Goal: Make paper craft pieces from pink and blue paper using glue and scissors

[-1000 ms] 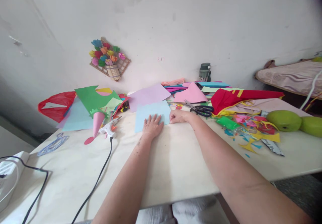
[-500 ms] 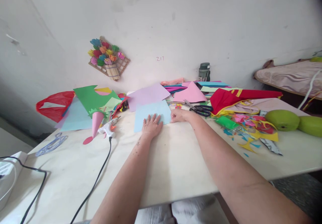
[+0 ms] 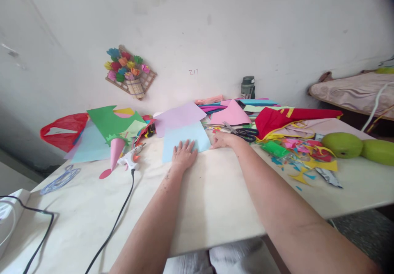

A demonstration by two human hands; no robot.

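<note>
A light blue sheet (image 3: 172, 142) lies on the cream tabletop, its far edge beside a lilac sheet (image 3: 180, 118). My left hand (image 3: 184, 155) rests flat on the blue sheet with its fingers spread. At the sheet's right corner is my right hand (image 3: 222, 140), its fingers bent and drawn together; whether the corner is between them is too small to tell. Black-handled scissors (image 3: 246, 133) lie just beyond my right hand, near a pink sheet (image 3: 230, 114).
At left are a white glue gun (image 3: 131, 158) with a black cord, a pink paper cone (image 3: 116, 150) and a green sheet (image 3: 104, 120). To the right lie red cloth (image 3: 271, 120), paper scraps (image 3: 300, 175) and green fruits (image 3: 343, 144). A bottle (image 3: 248, 87) stands behind.
The whole view has shifted slightly left. My right hand has moved a little at the sheet's corner, its fingers less tightly curled. My left hand stays flat on the sheet.
</note>
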